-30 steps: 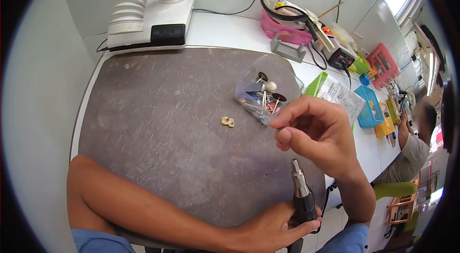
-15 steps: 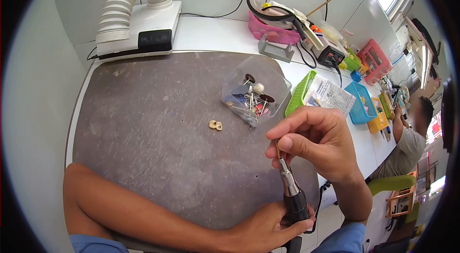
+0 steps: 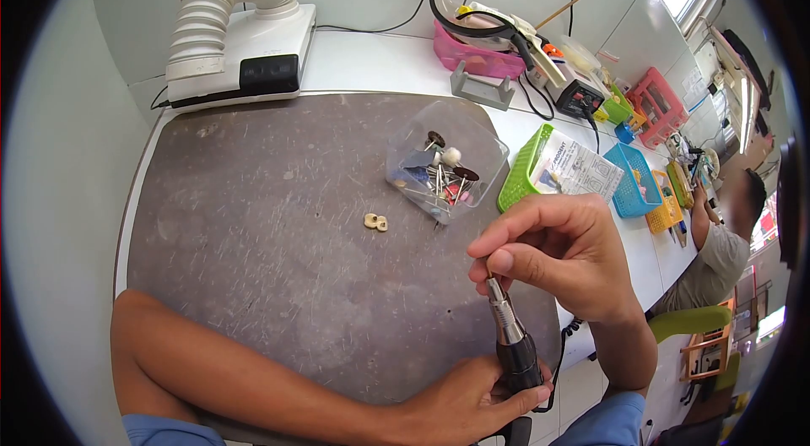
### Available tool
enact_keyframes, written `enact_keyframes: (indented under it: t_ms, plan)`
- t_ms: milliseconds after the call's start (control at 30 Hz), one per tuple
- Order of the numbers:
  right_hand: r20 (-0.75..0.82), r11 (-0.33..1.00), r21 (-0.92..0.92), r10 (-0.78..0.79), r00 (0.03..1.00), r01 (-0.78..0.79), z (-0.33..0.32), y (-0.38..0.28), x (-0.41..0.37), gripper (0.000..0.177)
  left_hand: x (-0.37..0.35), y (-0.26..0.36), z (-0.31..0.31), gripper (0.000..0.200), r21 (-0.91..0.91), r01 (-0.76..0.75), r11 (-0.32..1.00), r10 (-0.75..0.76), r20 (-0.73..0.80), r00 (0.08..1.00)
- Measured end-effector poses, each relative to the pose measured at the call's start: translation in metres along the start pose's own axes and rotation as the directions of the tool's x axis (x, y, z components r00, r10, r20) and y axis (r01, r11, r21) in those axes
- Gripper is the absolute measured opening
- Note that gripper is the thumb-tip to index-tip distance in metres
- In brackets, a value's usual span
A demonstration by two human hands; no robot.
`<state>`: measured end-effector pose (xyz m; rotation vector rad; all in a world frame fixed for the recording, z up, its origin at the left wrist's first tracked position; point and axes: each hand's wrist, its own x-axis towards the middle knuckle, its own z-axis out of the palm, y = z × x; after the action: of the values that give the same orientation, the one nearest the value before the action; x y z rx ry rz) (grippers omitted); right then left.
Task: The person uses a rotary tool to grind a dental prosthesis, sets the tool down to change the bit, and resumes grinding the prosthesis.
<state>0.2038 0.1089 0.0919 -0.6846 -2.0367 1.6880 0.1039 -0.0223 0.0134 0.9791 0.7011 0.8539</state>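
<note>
My left hand (image 3: 464,400) wraps round the dark grip of a rotary handpiece (image 3: 516,345), which tilts with its silver nose upward. Just above that nose, my right hand (image 3: 561,256) has thumb and forefinger pinched on a thin rotary bit (image 3: 490,275). Only a short piece of the shank shows; the bit's head is hidden by the fingers. Two small joined cream-coloured tooth crowns (image 3: 375,221) lie on the grey-brown mat (image 3: 270,193). Behind my right hand, a clear plastic box (image 3: 409,129) holds several mounted discs and polishing bits.
A white unit with a ribbed hose (image 3: 232,54) stands back left. Safety glasses (image 3: 489,24) rest on a pink basket (image 3: 481,60). To the right are a green basket (image 3: 523,172) with a printed packet, a blue basket (image 3: 633,193) and a seated person (image 3: 709,252).
My right fingers have come slightly closer to the handpiece's nose, and less of the bit's shank shows between them. The view has shifted a little; my left hand keeps its grip.
</note>
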Motion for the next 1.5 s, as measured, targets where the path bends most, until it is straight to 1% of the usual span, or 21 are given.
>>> enact_keyframes:
  t_ms: [100,167,333,400,467,500,533,600,800,833,867,1033,1100,1133,1200,1233,1300,1367,1400,1433,1500]
  plan:
    - [0.01,0.997,-0.067,0.039,0.999,-0.039,-0.002,-0.004,0.001,0.012,0.0,-0.001,0.0,0.025,0.051,0.029,0.998,-0.029,-0.01,1.0]
    - [0.008,0.996,-0.072,0.061,0.998,-0.06,-0.002,-0.007,0.002,0.012,0.002,-0.003,0.001,0.025,-0.026,-0.016,1.0,0.016,-0.007,1.0]
    - [0.009,0.991,-0.033,0.128,0.992,-0.128,-0.004,-0.009,0.004,0.013,0.002,-0.004,0.001,0.026,0.006,-0.028,1.0,0.028,-0.015,1.0]
    - [0.073,0.997,-0.068,0.034,0.997,-0.029,-0.009,-0.004,0.004,0.015,0.001,-0.003,0.001,0.026,0.031,-0.032,0.999,0.032,-0.022,0.999]
    - [0.093,0.996,-0.088,-0.005,0.996,0.013,-0.013,-0.002,0.006,0.014,-0.002,0.005,0.001,0.027,-0.046,0.117,0.992,-0.118,-0.008,0.993]
    - [0.113,0.993,-0.106,-0.043,0.993,0.055,-0.014,-0.002,0.007,0.014,0.001,-0.001,0.0,0.027,-0.046,0.116,0.992,-0.117,-0.009,0.993]
    - [0.113,0.993,-0.106,-0.043,0.993,0.055,-0.014,-0.003,0.007,0.014,0.006,-0.007,-0.002,0.03,-0.12,0.094,0.988,-0.086,0.068,0.994]
    - [0.076,0.985,-0.17,0.02,0.997,-0.007,-0.013,-0.007,0.008,0.012,0.009,-0.02,-0.001,0.033,-0.195,0.077,0.978,-0.049,0.143,0.989]
    - [-0.006,0.978,-0.173,0.114,0.993,-0.113,-0.011,-0.016,0.011,0.011,0.01,-0.015,-0.002,0.032,-0.194,0.052,0.98,-0.035,0.087,0.996]
    - [-0.002,0.978,-0.173,0.115,0.993,-0.113,-0.011,-0.016,0.011,0.011,0.01,-0.013,-0.002,0.033,-0.132,0.041,0.99,-0.034,0.053,0.998]
    - [-0.006,0.98,-0.176,0.091,0.996,-0.091,-0.012,-0.015,0.01,0.011,0.011,-0.012,-0.002,0.033,-0.068,0.031,0.997,-0.03,0.018,0.999]
    - [0.031,0.958,-0.282,-0.048,0.998,0.055,-0.015,-0.014,0.011,0.008,0.011,-0.011,0.004,0.034,-0.035,0.037,0.999,-0.039,-0.053,0.998]
    - [0.117,0.868,-0.433,-0.213,0.97,0.243,-0.016,-0.01,0.012,0.008,0.011,-0.008,0.005,0.033,-0.048,0.062,0.997,-0.065,-0.082,0.995]
    - [0.117,0.867,-0.436,-0.214,0.97,0.244,-0.015,-0.013,0.011,0.008,0.011,-0.009,0.005,0.033,-0.052,0.051,0.997,-0.056,-0.084,0.995]
    - [0.053,0.916,-0.383,-0.109,0.993,0.121,-0.012,-0.018,0.007,0.01,0.013,-0.012,0.004,0.034,-0.051,0.038,0.998,-0.042,-0.083,0.996]
    - [0.048,0.914,-0.388,-0.112,0.993,0.122,-0.01,-0.018,0.005,0.01,0.013,-0.013,0.001,0.033,0.004,0.01,1.0,-0.01,-0.08,0.997]
    - [-0.185,0.957,-0.128,-0.279,0.942,0.259,-0.007,-0.014,0.002,0.013,0.013,-0.013,-0.002,0.033,0.066,-0.024,0.998,0.028,-0.071,0.997]
    - [-0.223,0.957,-0.151,-0.275,0.935,0.246,-0.015,-0.009,-0.002,0.014,0.012,-0.005,-0.006,0.028,0.222,-0.147,0.964,0.162,-0.053,0.985]
    - [-0.257,0.959,-0.169,-0.266,0.929,0.228,-0.018,-0.005,-0.004,0.014,0.014,-0.004,-0.007,0.028,0.229,-0.148,0.962,0.163,-0.046,0.986]
    - [-0.256,0.976,-0.181,-0.164,0.953,0.119,-0.017,0.0,-0.006,0.012,0.017,-0.004,-0.009,0.025,0.279,-0.263,0.924,0.291,-0.063,0.955]
    - [-0.202,0.932,-0.358,-0.143,0.969,0.063,-0.021,0.025,-0.011,0.014,0.028,-0.008,-0.017,0.02,0.444,-0.477,0.758,0.563,-0.077,0.823]
